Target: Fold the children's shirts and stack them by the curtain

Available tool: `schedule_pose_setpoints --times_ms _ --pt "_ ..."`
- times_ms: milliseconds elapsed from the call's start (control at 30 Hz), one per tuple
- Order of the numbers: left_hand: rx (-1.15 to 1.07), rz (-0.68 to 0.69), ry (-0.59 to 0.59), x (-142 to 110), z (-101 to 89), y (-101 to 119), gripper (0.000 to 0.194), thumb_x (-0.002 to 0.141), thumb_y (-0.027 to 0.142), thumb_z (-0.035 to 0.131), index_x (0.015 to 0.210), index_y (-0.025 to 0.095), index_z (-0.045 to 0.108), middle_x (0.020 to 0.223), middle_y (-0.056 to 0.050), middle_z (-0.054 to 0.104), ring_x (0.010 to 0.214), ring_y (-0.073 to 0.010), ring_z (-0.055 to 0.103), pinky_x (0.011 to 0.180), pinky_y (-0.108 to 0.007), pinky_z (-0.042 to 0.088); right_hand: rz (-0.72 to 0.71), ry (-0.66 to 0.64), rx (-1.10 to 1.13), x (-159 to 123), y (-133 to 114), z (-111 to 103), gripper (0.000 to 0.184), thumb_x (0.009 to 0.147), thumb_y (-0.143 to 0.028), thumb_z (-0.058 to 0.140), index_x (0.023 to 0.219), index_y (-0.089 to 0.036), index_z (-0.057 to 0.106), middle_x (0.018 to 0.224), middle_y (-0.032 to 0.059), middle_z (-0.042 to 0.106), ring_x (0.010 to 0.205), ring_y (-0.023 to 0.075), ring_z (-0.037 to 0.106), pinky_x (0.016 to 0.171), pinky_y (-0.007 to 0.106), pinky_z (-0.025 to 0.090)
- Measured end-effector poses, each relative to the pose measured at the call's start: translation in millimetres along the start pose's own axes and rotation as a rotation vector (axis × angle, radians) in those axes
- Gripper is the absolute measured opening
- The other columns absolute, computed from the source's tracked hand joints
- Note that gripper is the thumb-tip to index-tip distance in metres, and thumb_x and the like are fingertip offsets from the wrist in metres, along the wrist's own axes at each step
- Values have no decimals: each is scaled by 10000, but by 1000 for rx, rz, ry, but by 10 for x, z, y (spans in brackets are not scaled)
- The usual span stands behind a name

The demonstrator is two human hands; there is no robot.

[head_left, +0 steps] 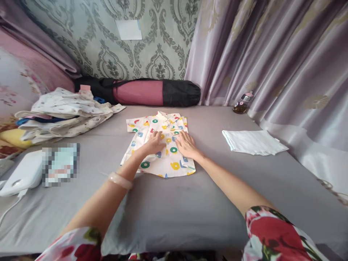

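A small white short-sleeved shirt (163,170) with colourful printed shapes lies flat on the grey sheet, collar toward the wall. Its right side is folded inward, while the left sleeve is spread out. My left hand (157,143) rests on the shirt's middle, fingers reaching forward. On the folded right side lies my right hand (186,145), palm down with fingers stretched out. Both hands touch the cloth without gripping it. A pale bracelet (120,180) circles my left wrist.
A folded white cloth (254,142) lies to the right, with a small bottle (243,103) behind it. Clothes (65,112) are piled at the left. A pink and black rolled bag (138,92) lies along the wall. A white device (25,172) with a cable sits at the left front.
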State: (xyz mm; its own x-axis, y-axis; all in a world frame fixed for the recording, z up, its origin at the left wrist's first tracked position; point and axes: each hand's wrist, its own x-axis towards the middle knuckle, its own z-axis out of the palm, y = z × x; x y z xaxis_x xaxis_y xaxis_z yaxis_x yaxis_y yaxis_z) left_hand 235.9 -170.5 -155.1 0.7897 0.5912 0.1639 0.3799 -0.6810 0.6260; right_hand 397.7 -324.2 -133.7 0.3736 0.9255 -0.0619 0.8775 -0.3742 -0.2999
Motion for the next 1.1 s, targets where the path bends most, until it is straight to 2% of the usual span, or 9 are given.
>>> schedule_pose_setpoints --times_ms 100,233,400,500,600,700,800,967,1100 --pt "98 47 -119 -351 -70 40 712 755 516 644 1378 233 446 1416 -156 447 1376 -349 397 1105 -471 360 -43 -48 -18 -307 -47 17 702 1007 -496 184 1579 -92 130 1651 116 65 1521 244 49 1212 442 66" --pt "196 44 -188 -663 -101 108 937 671 668 691 1452 255 379 1513 -180 370 1446 -403 274 1143 -552 262 -88 -63 -26 -587 -106 61 711 1001 -523 181 1574 -102 182 1649 114 79 1521 245 43 1214 468 48" --pt "220 42 -215 -811 -93 166 979 684 750 642 1458 205 393 1570 -215 290 1489 -398 163 1178 -595 134 -109 -28 -65 -679 -130 87 674 1003 -476 226 1562 -99 235 1645 116 102 1520 238 61 1217 474 48" --pt "203 78 -186 -835 -65 157 958 695 766 624 1445 205 421 1569 -208 303 1480 -391 202 1185 -593 126 -94 -47 -83 -653 -163 51 659 999 -454 253 1555 -100 259 1641 128 129 1518 257 85 1214 499 67" --pt "192 117 -112 -841 -25 135 773 787 698 579 1397 233 478 1534 -176 384 1451 -368 286 1181 -590 162 -92 -43 -86 -633 -283 14 631 1000 -426 261 1542 -104 298 1631 151 172 1510 283 131 1208 522 77" --pt "198 112 -37 -830 -24 125 479 930 488 443 1324 233 539 1460 -153 486 1402 -325 383 1159 -556 261 -178 -21 -45 -648 -477 20 622 1010 -427 245 1552 -124 278 1640 136 138 1515 270 105 1212 511 73" --pt "229 95 44 -821 -101 117 405 937 314 389 1292 210 554 1390 -154 543 1343 -295 458 1110 -484 368 -265 -57 -3 -678 -632 63 634 1012 -460 252 1561 -144 257 1646 119 106 1521 242 55 1221 481 48" --pt "418 -105 199 -868 -310 105 382 935 239 386 1272 182 558 1384 -166 529 1295 -321 481 1058 -493 398 -292 -131 18 -688 -660 117 618 1011 -440 290 1551 -140 282 1645 122 130 1520 267 38 1216 515 28" --pt "528 -302 225 -909 -421 91 344 939 246 410 1216 170 599 1355 -184 531 1222 -343 516 979 -489 441 -327 -113 -16 -664 -642 69 611 1007 -439 343 1531 -124 317 1630 162 182 1507 302 114 1198 534 95"
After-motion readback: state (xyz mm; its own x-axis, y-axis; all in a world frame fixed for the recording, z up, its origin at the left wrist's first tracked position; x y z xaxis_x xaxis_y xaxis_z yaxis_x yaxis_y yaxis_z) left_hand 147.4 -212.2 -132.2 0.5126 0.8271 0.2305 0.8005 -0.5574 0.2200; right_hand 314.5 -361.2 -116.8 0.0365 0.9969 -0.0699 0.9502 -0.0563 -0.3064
